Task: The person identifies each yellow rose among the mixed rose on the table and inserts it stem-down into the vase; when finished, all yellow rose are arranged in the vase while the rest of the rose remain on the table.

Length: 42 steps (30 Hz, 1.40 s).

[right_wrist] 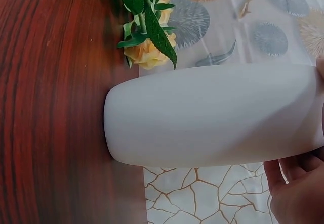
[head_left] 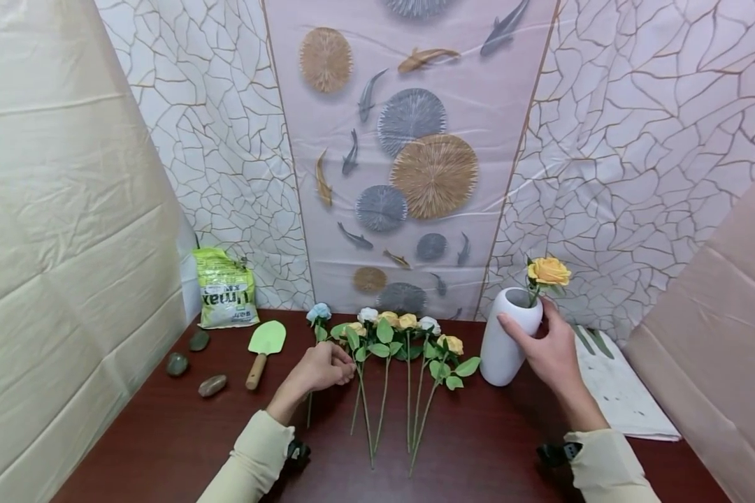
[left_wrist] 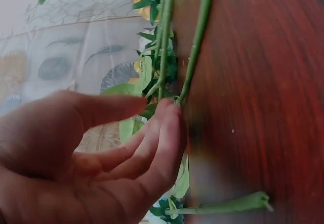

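My right hand grips a white vase near its rim, thumb in front and fingers along the right side. One yellow rose stands in the vase, its bloom above the mouth. In the right wrist view the vase fills the middle and only part of the hand shows. My left hand is at the left part of a row of artificial flowers lying on the table. Its fingertips come right up to a green stem, thumb and fingers apart around it in the left wrist view.
Yellow roses, white blooms and a blue bloom lie with stems toward me. Leftward are a green trowel, several stones and a green-yellow bag. A white cloth lies right of the vase.
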Tool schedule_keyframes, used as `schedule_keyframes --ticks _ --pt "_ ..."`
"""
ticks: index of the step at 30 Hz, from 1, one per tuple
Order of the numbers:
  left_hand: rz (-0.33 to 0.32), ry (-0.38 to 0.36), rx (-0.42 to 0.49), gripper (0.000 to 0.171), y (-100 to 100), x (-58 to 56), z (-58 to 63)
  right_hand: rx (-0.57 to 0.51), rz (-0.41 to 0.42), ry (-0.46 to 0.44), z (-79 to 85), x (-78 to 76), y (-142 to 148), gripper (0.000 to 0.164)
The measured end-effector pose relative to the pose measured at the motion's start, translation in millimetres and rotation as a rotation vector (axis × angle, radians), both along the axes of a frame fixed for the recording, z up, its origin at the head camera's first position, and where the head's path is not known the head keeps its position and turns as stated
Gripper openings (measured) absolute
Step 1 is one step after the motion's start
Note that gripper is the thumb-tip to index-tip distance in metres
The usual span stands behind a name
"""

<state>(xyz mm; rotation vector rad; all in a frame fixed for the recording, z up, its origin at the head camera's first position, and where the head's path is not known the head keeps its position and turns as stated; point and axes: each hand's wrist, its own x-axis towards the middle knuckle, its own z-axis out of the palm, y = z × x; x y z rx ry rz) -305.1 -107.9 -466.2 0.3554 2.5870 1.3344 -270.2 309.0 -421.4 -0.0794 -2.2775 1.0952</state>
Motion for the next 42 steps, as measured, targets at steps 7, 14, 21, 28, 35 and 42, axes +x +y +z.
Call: schedule_keyframes --ticks 7,14,21,28,35,42 --pt "-0.062 -0.170 0.190 0.024 -3.2 1.0 1.2 -0.006 -0.006 -0.010 -0.9 -0.5 -1.7 0.069" --pt "-0.088 -0.171 0.209 0.040 0.9 -0.9 -4.5 -0.021 -0.003 -0.014 -2.3 -1.6 -1.9 0.071" --pt "-0.075 -0.186 0.245 0.025 5.8 -0.2 -11.0 -0.018 -0.003 -0.016 -1.0 -0.8 -2.7 0.072" --pt "-0.058 -0.202 0.268 0.020 7.8 0.4 -13.8 -0.018 0.008 -0.011 -1.7 -0.3 -2.0 0.071" --pt "-0.044 -0.151 0.257 0.021 4.9 1.4 3.1 -0.049 0.003 0.002 -5.3 -1.9 -2.6 0.069" --pt "-0.017 0.073 0.264 0.018 14.1 5.4 28.1 -0.085 0.003 0.000 -5.3 -1.2 -4.3 0.072"
